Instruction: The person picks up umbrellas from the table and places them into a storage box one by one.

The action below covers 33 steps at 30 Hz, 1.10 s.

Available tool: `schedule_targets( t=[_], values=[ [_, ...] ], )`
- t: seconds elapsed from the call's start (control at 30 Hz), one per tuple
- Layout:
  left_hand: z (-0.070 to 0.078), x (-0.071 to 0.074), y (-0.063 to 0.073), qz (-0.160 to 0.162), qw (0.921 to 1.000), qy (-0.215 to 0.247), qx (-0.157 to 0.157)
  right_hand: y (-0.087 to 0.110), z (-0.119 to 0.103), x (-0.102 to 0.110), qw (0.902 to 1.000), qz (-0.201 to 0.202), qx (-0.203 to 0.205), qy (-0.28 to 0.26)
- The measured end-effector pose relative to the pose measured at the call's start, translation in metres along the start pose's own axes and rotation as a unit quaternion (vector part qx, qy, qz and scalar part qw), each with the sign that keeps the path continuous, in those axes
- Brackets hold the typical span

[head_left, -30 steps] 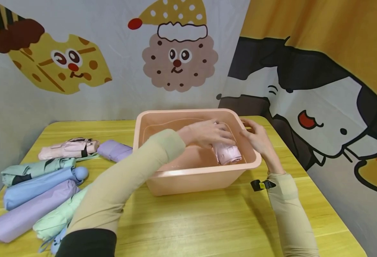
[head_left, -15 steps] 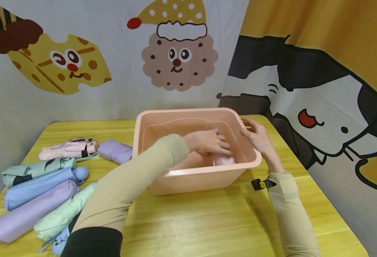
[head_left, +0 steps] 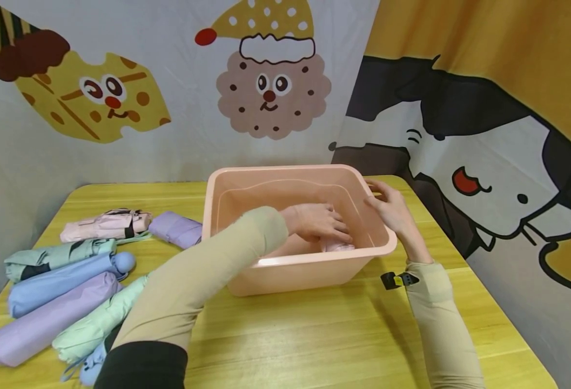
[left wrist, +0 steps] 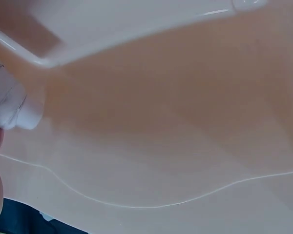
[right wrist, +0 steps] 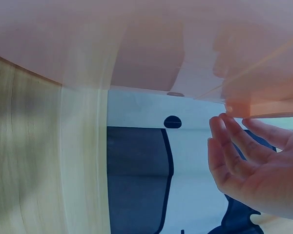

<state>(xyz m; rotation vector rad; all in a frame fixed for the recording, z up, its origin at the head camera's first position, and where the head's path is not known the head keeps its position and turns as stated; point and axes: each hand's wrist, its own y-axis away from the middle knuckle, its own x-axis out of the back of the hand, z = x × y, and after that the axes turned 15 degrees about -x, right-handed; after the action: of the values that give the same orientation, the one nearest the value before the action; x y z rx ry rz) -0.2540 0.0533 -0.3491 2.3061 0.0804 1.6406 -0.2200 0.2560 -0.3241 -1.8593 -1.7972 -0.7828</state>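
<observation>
A pink folded umbrella (head_left: 336,246) lies low inside the right part of a peach plastic bin (head_left: 295,276). My left hand (head_left: 316,221) reaches down into the bin and grips the umbrella from above, covering most of it. In the left wrist view, a fingertip meets the side of the pale pink umbrella (left wrist: 7,100) at the left edge. Outside the bin, my right hand (head_left: 389,208) touches the right rim with its fingertips. From the right wrist view, the fingers of my right hand (right wrist: 251,163) look slightly bent and hold nothing.
Several folded umbrellas lie left of the bin: pink (head_left: 105,224), short purple (head_left: 175,229), teal (head_left: 61,256), blue (head_left: 66,282), long purple (head_left: 49,319), mint (head_left: 100,321). A blue item (head_left: 92,364) is partly under my left arm. Printed curtains stand behind the wooden table (head_left: 304,346).
My left hand has moved lower into the bin and slightly toward me, taking the pink umbrella down with it. My right hand has stayed at the rim.
</observation>
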Motion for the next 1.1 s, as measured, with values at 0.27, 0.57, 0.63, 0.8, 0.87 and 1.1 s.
schedule_targets(
  t=[0.27, 0.57, 0.63, 0.8, 0.87, 1.1],
  values=[
    [-0.003, 0.014, -0.001, -0.02, 0.9986, -0.025, 0.041, 0.002, -0.002, 0.001, 1.0, -0.001, -0.002, -0.005],
    [-0.01, 0.035, 0.009, 0.02, 0.9934, 0.039, 0.106, 0.002, -0.001, 0.0, 1.0, -0.006, 0.0, -0.004],
    [-0.011, 0.045, 0.014, 0.028, 0.9907, 0.048, 0.124, 0.002, -0.001, 0.0, 1.0, -0.005, 0.0, -0.004],
    [-0.013, 0.076, 0.03, 0.04, 0.9811, 0.067, 0.177, 0.002, 0.0, 0.001, 1.0, -0.006, 0.003, -0.003],
    [-0.013, 0.087, 0.038, 0.047, 0.977, 0.068, 0.196, 0.002, 0.0, 0.001, 1.0, -0.009, 0.002, -0.003],
    [-0.008, 0.112, 0.077, 0.12, 0.9623, 0.055, 0.237, 0.001, 0.0, 0.001, 1.0, -0.005, -0.006, -0.003]
  ],
)
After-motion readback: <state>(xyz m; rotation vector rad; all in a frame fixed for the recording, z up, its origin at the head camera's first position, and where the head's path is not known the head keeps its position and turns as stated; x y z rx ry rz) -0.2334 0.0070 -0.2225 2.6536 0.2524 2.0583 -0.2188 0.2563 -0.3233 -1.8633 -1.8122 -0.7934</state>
